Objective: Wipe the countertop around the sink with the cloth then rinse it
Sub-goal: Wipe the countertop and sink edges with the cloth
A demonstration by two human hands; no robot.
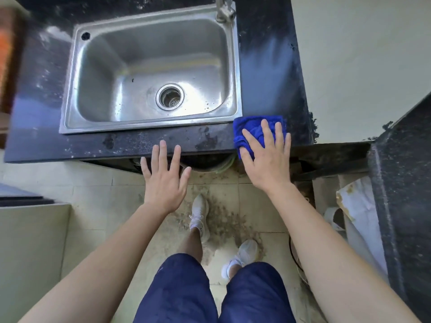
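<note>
**Wiping the front strip, right corner**

Item: blue cloth (253, 129), bunched, at centre right of the frame. It lies on the dark table (105, 145), just off the lower right corner of the steel sink (149, 124).

Hands: right hand (268, 159) flat on the cloth, fingers straight and spread, pressing down. Left hand (164, 177) also spread flat and holding nothing, fingertips at the table's front edge; contact cannot be confirmed.

Step, as judged: wiping in progress, rinse not begun. Advice: keep the palm flat and draw the cloth leftward along the narrow front strip, over the grey stains (205, 139), without pushing grit into the basin.

Surroundings: tap (225, 12) at upper centre right, drain (169, 97) open, basin speckled. Tiled floor (93, 183) below carries a brown dirt patch (224, 220).
</note>
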